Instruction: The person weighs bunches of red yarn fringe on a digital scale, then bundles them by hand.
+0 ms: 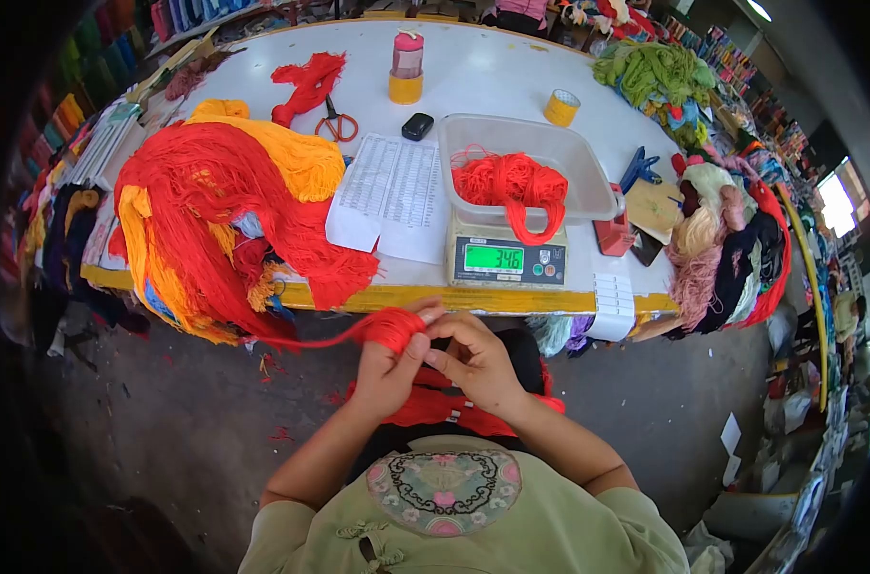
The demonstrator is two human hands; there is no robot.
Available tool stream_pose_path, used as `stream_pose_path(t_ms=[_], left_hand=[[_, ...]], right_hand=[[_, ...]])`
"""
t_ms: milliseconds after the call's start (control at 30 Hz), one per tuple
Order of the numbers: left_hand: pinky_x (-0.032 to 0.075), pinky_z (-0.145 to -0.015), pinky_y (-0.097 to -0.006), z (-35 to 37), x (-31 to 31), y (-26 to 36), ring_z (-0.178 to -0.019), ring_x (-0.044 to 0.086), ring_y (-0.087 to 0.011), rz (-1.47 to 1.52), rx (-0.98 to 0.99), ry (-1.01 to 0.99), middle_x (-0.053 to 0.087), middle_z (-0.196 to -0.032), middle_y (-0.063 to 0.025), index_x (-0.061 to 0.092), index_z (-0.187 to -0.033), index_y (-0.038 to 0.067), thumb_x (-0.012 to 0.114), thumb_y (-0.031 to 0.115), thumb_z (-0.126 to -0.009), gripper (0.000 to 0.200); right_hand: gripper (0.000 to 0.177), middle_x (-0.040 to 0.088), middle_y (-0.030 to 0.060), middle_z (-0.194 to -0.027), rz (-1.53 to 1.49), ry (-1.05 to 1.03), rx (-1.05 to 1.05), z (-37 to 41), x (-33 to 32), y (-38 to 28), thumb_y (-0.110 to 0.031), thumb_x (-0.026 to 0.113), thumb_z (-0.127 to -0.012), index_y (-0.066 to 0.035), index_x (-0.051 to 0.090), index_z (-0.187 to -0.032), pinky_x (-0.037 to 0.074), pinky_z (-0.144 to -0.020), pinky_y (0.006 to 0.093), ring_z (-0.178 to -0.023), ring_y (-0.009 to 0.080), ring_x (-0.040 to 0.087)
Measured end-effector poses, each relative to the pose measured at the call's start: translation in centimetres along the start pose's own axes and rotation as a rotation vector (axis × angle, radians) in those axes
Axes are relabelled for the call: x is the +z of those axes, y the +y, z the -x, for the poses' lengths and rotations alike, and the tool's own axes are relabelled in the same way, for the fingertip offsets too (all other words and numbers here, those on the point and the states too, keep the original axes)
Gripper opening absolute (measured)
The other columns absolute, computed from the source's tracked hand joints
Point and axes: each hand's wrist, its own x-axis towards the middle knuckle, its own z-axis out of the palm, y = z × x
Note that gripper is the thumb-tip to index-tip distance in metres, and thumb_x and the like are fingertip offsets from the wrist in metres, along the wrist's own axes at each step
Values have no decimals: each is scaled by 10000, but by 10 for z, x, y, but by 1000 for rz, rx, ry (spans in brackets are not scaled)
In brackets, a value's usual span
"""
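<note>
Red yarn (394, 328) is held wound in the left hand's (387, 371) grip near the counter (363, 81); whether the adjacent right hand (481, 365) grips anything cannot be told.

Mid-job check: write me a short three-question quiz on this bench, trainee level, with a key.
1. What sits on the scale?
a) the roll of yellow tape
b) the plastic tub holding red yarn
c) the pink-capped bottle
2. True or false: the scissors lie on the white table, outside the tub.
3. Fill in the blank: the red strand running from the big heap is wrapped around the person's ____ hand.

Key: 1 b; 2 true; 3 left (the left hand).
</note>
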Motion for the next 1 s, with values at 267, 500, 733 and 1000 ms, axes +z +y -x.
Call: stream_pose_path(t_ms=[267, 500, 733, 1000], left_hand=[[411, -1046, -359, 1, 11, -8, -1181, 573, -209, 506, -302, 11, 622, -1253, -151, 611, -1199, -49, 487, 181, -1029, 312], [462, -946, -312, -4, 15, -4, -1052, 595, -141, 455, -300, 42, 652, -1173, -113, 618, -1174, -40, 495, 175, -1030, 286], [464, -971, -345, 0, 10, -8, -1083, 608, -186, 533, -313, 115, 651, -1184, -140, 625, -1146, -31, 549, 145, -999, 241], [463, -973, -344, 2, 8, -13, -1069, 609, -187, 427, -230, 113, 644, -1205, -145, 618, -1116, -28, 532, 88, -994, 189]], right_hand=[[83, 553, -4, -881, -16, 38, -44, 1, -9, 11, -40, 702, -874, -25, 650, -937, 383, -597, 223, -690, 67, 471], [55, 549, -25, -858, -288, 99, 183, 4, -16, 5, -76, 699, -900, -49, 658, -925, 342, -513, 193, -585, 23, 442], [61, 556, -6, -899, -378, 81, 219, 1, -11, 6, -67, 663, -923, -28, 636, -962, 353, -491, 183, -581, 17, 430], [65, 605, 13, -909, -346, 63, 257, -3, -6, 2, -111, 638, -950, -57, 608, -971, 365, -509, 186, -584, 32, 455]])
